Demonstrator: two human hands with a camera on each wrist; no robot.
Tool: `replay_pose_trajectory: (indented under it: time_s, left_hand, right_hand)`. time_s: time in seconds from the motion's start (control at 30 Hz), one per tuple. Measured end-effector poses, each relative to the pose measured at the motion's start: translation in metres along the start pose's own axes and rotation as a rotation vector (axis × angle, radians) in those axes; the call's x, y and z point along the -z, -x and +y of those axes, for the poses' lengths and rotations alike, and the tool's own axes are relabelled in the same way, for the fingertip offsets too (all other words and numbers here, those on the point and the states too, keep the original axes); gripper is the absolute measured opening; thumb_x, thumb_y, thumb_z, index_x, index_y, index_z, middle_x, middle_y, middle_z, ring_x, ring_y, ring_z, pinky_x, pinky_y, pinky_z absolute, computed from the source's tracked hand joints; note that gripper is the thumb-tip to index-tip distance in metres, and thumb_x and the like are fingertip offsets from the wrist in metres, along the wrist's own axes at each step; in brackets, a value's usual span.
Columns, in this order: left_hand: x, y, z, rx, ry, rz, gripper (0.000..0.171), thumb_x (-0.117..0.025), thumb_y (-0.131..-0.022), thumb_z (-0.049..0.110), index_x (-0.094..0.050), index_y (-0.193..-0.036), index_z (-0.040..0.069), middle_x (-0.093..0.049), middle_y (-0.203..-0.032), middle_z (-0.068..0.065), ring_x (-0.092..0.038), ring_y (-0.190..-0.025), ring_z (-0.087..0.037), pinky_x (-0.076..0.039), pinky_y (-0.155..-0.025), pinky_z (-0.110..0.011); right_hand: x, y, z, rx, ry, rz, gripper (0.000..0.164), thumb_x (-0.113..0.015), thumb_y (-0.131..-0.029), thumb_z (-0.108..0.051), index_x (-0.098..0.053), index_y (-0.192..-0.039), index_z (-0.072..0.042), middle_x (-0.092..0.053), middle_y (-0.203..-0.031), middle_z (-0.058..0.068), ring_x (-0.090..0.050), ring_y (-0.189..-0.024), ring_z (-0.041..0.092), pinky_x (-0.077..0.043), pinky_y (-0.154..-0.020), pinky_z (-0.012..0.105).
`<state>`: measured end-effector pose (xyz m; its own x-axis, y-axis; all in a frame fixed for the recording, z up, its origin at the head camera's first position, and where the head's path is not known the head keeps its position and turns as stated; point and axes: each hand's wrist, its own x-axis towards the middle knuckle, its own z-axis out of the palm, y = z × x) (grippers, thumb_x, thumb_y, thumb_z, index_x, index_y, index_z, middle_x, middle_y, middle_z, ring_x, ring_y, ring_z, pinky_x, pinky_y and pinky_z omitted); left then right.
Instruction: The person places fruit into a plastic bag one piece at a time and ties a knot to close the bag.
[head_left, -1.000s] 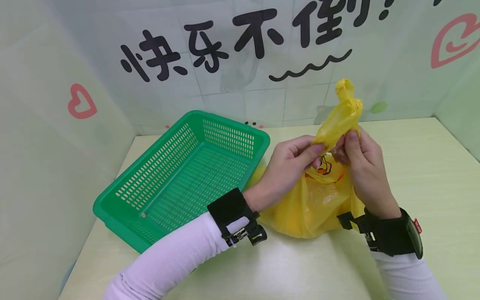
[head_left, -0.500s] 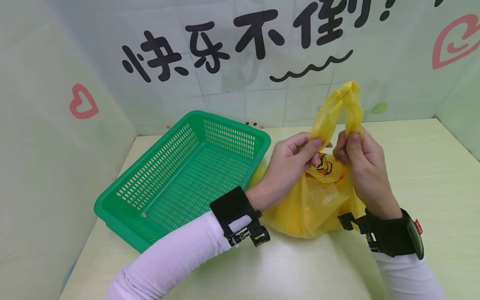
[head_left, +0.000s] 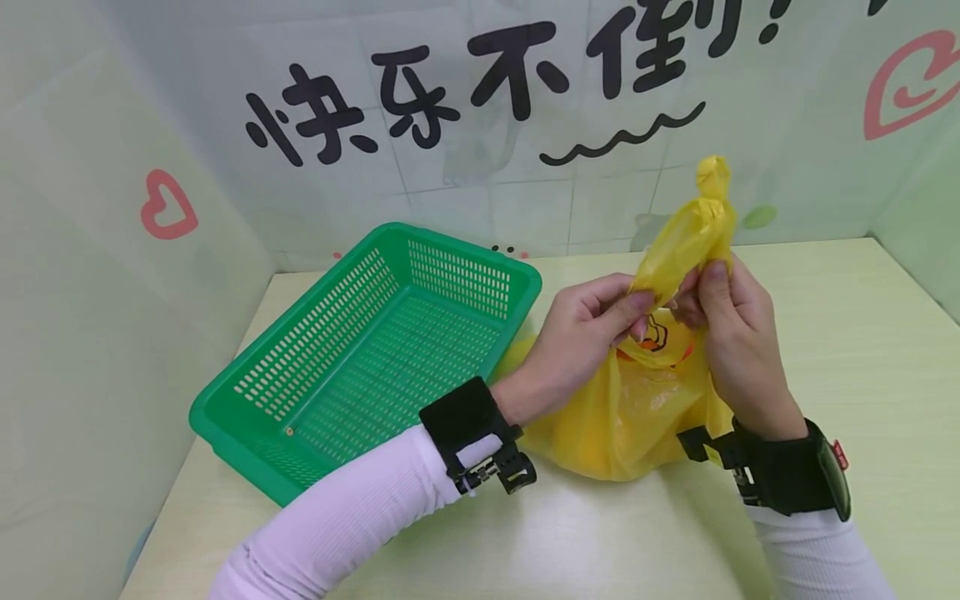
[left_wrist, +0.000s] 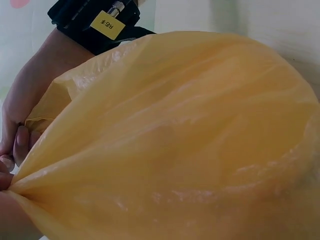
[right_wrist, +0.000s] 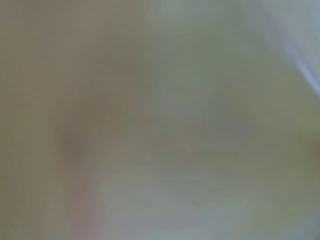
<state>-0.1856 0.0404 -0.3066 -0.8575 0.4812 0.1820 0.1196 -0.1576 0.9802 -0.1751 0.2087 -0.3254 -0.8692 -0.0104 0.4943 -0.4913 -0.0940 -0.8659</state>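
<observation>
A yellow plastic bag (head_left: 637,425) bulges on the table, with something rounded inside whose kind I cannot tell. My left hand (head_left: 581,337) pinches the left side of its upper part between thumb and fingers. On the other side, my right hand (head_left: 738,333) grips the bag too, thumb uppermost. Above both hands the handles (head_left: 690,233) rise together into a knotted tip. In the left wrist view the bag's stretched film (left_wrist: 175,130) fills most of the picture, gathered at the fingers on the left. The right wrist view is too blurred to make out.
Left of the bag stands a green plastic basket (head_left: 360,333) with slotted walls, close to my left forearm. Behind the pale table (head_left: 840,350) is a printed backdrop (head_left: 495,200) with black characters and hearts.
Half a second ago the handles formed an open loop with my hands a bit apart. Now the hands are closer, the loop has collapsed and the knotted tip stands up again.
</observation>
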Motion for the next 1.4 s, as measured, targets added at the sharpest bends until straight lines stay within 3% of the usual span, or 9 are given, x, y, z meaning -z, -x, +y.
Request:
replay_pose_trajectory:
  time_s: [0.23,0.43,0.53,0.73,0.9,1.07,1.17,1.27,1.4]
  left_hand:
    - [0.000,0.000,0.001,-0.001,-0.019,-0.024,0.026,-0.053,-0.101,0.011,-0.063,-0.117,-0.006,-0.053,-0.075,-0.002,-0.051,-0.072,-0.010,-0.040,-0.067,-0.017]
    - [0.000,-0.001,0.003,-0.002,-0.116,-0.075,0.023,-0.052,-0.102,0.014,-0.063,-0.112,-0.004,-0.055,-0.075,-0.008,-0.053,-0.075,-0.013,-0.043,-0.067,-0.016]
    - [-0.002,-0.002,0.005,0.034,-0.133,-0.075,0.021,-0.053,-0.102,0.018,-0.054,-0.114,0.000,-0.054,-0.071,-0.007,-0.052,-0.071,-0.018,-0.041,-0.064,-0.017]
    - [-0.002,-0.004,0.006,0.075,-0.110,-0.050,0.031,-0.057,-0.100,0.020,-0.040,-0.123,0.007,-0.051,-0.063,-0.003,-0.048,-0.063,-0.020,-0.038,-0.063,-0.018]
    - [0.000,-0.004,0.005,0.061,-0.082,-0.065,0.035,-0.059,-0.099,0.016,-0.053,-0.132,0.007,-0.052,-0.062,0.000,-0.051,-0.063,-0.017,-0.042,-0.065,-0.018]
    - [0.000,-0.004,0.002,0.015,0.002,0.015,0.032,-0.063,-0.095,0.008,-0.064,-0.127,0.000,-0.055,-0.061,0.002,-0.054,-0.061,-0.012,-0.044,-0.066,-0.018]
    - [0.000,-0.003,0.000,-0.015,0.023,0.055,0.027,-0.065,-0.093,0.005,-0.067,-0.119,-0.004,-0.057,-0.062,0.001,-0.056,-0.061,-0.010,-0.045,-0.067,-0.018]
    - [-0.001,-0.002,-0.001,-0.028,0.043,0.084,0.020,-0.065,-0.093,0.003,-0.067,-0.110,-0.008,-0.057,-0.062,0.002,-0.057,-0.060,-0.010,-0.047,-0.068,-0.018]
    - [-0.001,-0.001,0.000,-0.025,0.059,0.083,0.016,-0.064,-0.094,0.004,-0.063,-0.103,-0.009,-0.057,-0.063,0.003,-0.058,-0.063,-0.011,-0.050,-0.071,-0.018]
  right_hand:
    - [-0.001,0.001,0.000,-0.012,0.027,-0.016,0.019,-0.039,-0.106,-0.016,-0.056,-0.107,-0.009,-0.042,-0.079,0.001,-0.038,-0.068,0.015,-0.035,-0.063,0.023]
    - [-0.004,0.003,-0.002,-0.076,0.169,0.004,0.018,-0.042,-0.106,-0.019,-0.060,-0.103,-0.014,-0.048,-0.080,-0.001,-0.042,-0.068,0.015,-0.039,-0.063,0.022]
    - [-0.003,0.003,-0.002,-0.094,0.255,-0.015,0.016,-0.043,-0.106,-0.019,-0.058,-0.103,-0.015,-0.049,-0.081,-0.003,-0.045,-0.069,0.013,-0.041,-0.065,0.018]
    - [-0.002,0.005,-0.005,-0.109,0.474,-0.133,0.025,-0.039,-0.106,-0.015,-0.055,-0.113,0.003,-0.054,-0.090,-0.009,-0.053,-0.081,0.010,-0.047,-0.075,0.012]
    - [0.000,0.005,-0.006,-0.118,0.425,-0.223,0.029,-0.035,-0.107,-0.019,-0.057,-0.117,-0.002,-0.057,-0.091,-0.005,-0.055,-0.085,0.012,-0.047,-0.078,0.015]
    - [-0.002,0.007,-0.005,-0.185,0.289,-0.211,0.036,-0.035,-0.106,-0.040,-0.058,-0.116,-0.015,-0.060,-0.105,-0.003,-0.059,-0.101,0.009,-0.049,-0.089,0.011]
    - [-0.006,0.006,-0.005,-0.164,0.261,-0.190,0.037,-0.037,-0.106,-0.040,-0.060,-0.114,-0.012,-0.062,-0.094,0.000,-0.061,-0.088,0.011,-0.051,-0.083,0.013]
    - [-0.010,0.002,-0.006,-0.133,0.288,-0.186,0.034,-0.037,-0.107,-0.029,-0.062,-0.104,-0.006,-0.059,-0.078,0.002,-0.058,-0.075,0.013,-0.052,-0.075,0.015]
    - [-0.011,-0.001,-0.009,-0.093,0.416,-0.143,0.037,-0.038,-0.107,-0.023,-0.063,-0.088,-0.004,-0.057,-0.069,-0.001,-0.053,-0.066,0.013,-0.045,-0.061,0.019]
